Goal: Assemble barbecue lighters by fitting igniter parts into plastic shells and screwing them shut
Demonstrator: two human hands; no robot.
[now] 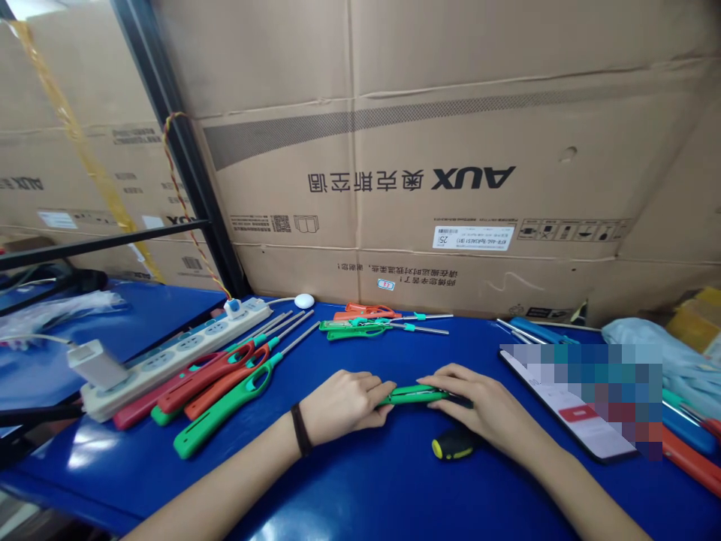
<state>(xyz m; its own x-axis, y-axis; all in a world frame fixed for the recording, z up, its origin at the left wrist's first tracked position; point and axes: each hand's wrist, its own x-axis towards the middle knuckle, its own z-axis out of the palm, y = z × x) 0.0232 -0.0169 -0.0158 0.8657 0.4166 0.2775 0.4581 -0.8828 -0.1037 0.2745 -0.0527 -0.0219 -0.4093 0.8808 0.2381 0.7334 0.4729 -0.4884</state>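
A green long-reach lighter (415, 394) lies sideways between my two hands above the blue table (338, 488). The fingers of my left hand (352, 402) pinch its left end. At the other end, my right hand (478, 398) grips it with thumb and fingers, which hide that part of the lighter. Under my right hand rests a black and yellow screwdriver handle (454, 444); its shaft is not visible. Straight ahead, a green lighter half (357, 329) with exposed inner parts sits beside an orange lighter piece (363, 311).
At left, several red, orange and green lighters (219, 413) lie against a white power strip (188, 346) with a plugged-in white charger (97, 364). A phone (574, 406), partly blurred out, and more lighters (690, 458) are at right. A large cardboard box (394, 135) stands behind.
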